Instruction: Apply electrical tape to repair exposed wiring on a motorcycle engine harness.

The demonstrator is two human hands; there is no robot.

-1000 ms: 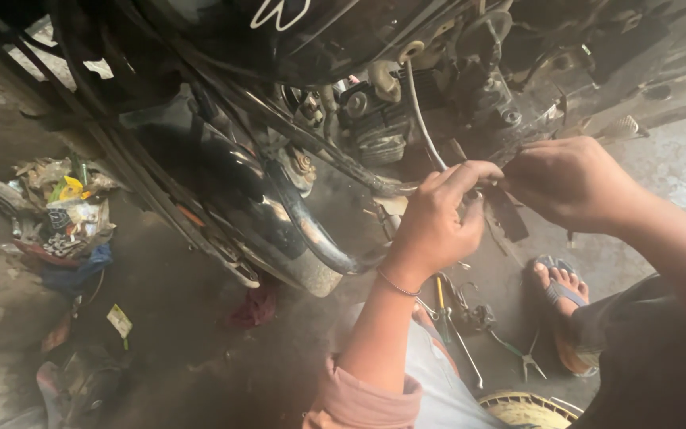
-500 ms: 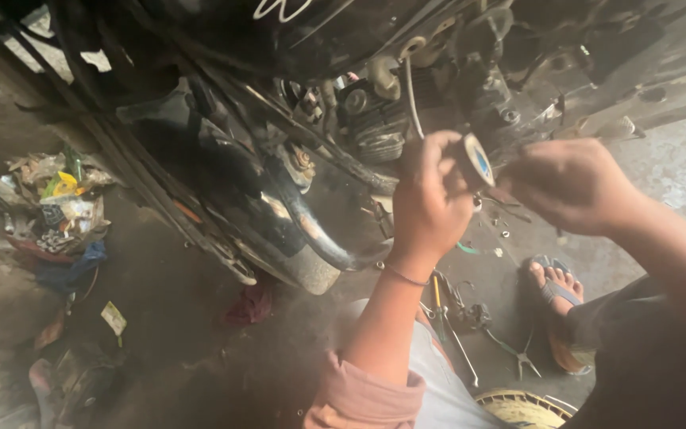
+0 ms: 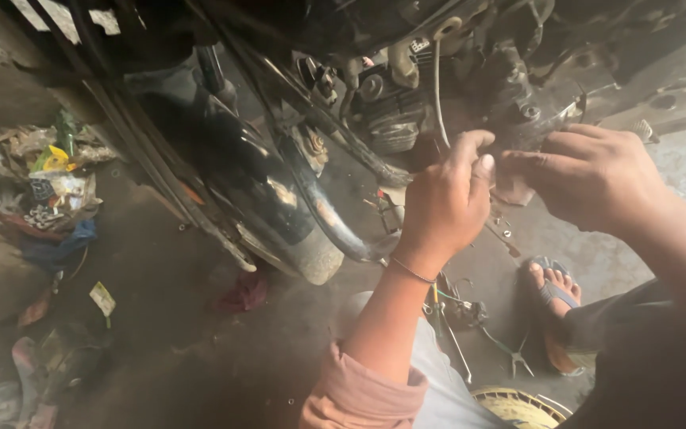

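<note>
Setting: grimy workshop floor [image 3: 160,318] beneath a motorcycle engine [image 3: 391,103] | Left hand [image 3: 442,206]: fingers curled, thumb raised; contents could not be determined | Right hand [image 3: 593,179]: pinched shut on a small flat piece [image 3: 511,189] | Relation: piece lay between both hands, just right of left thumb, below the grey cable [image 3: 438,95]; right hand nearer.

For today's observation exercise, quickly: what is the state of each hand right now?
Left hand: fingers curled beside the thin cable; whether it holds anything cannot be told.
Right hand: fingers pinched at the engine side; what they hold cannot be told.
</note>
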